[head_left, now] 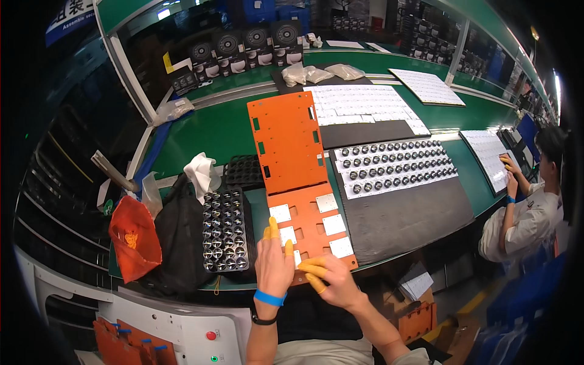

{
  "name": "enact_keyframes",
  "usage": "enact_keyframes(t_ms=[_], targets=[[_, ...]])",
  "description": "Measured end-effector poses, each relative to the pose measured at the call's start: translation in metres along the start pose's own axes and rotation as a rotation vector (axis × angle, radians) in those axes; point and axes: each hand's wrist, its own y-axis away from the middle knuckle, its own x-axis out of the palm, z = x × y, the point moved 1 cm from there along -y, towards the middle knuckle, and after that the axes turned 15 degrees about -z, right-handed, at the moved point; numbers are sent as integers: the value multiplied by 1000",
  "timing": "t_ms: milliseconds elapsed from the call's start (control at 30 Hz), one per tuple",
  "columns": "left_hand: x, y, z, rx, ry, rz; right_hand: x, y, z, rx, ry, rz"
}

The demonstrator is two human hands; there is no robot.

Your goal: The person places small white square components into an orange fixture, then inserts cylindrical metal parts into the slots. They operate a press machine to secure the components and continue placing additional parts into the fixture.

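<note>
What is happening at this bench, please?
A person is handling white square pieces on an orange fixture. The left hand reaches over the left column; the right hand is by its lowest piece. Shiny round parts stand to the left. Farther right, a co-worker's hands are at a white panel.

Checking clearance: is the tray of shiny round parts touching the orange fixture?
Apart. The head view shows green tabletop between the tray and the orange fixture.

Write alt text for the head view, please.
Left hand and right hand, in yellow finger covers, work over white plates on an orange fixture. A black tray of shiny round parts lies left; another person is at right.
</note>
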Motion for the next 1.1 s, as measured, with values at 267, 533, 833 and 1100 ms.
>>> enact_keyframes(t_ms=[267,533,833,1100], targets=[[-29,80,-13,-68,72,-66,-40,-127,-31,242,-88,-174],[-12,105,5,-50,-14,-121,50,-203,-142,486,-12,28],[-16,94,17,7,4,-189,11,-140,-102,351,-335,-188],[-12,94,15,-58,30,-231,-56,-38,-35,-145,200,108]])
